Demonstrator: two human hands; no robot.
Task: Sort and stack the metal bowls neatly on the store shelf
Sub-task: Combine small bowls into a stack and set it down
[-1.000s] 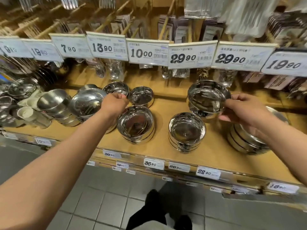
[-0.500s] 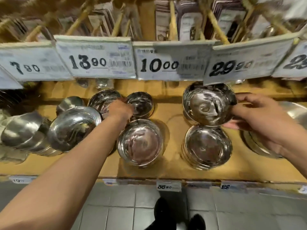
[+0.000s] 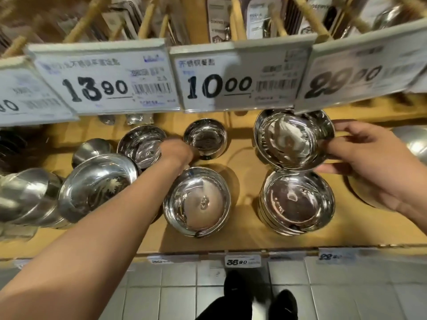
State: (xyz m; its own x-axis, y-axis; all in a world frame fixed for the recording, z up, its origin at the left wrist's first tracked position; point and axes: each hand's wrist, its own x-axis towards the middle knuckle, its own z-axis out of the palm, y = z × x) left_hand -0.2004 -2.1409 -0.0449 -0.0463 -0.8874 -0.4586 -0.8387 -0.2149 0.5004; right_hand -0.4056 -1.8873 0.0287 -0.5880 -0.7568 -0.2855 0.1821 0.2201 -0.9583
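At nine o'clock we log a tipped row of bowls (image 3: 25, 199) lying on their sides on the wooden shelf (image 3: 245, 155), the nearest being a large tilted bowl (image 3: 97, 185) with an upturned bowl (image 3: 92, 147) just behind it. At eleven o'clock stands a medium bowl (image 3: 141, 144); our left hand (image 3: 176, 152) sits between it and a small bowl (image 3: 205, 138) at twelve. The hand is blurred, so we cannot tell whether its grip is closed or on which bowl. Near six o'clock of that hand, at centre, stands a deep bowl (image 3: 197, 202), upright.

At one o'clock our right hand (image 3: 367, 158) grips a held bowl (image 3: 293, 139) by its right rim, thumb on top, fingers beneath, tilted toward us. It hangs over the far edge of a stack of bowls (image 3: 298, 202) at four o'clock. A further bowl (image 3: 413, 142) shows at three o'clock, partly cut off.

Overhead: price tags (image 3: 106, 82) reading 13.90, 10.00, 29.90. Below: tiled floor (image 3: 175, 294), dark shoes (image 3: 286, 303).
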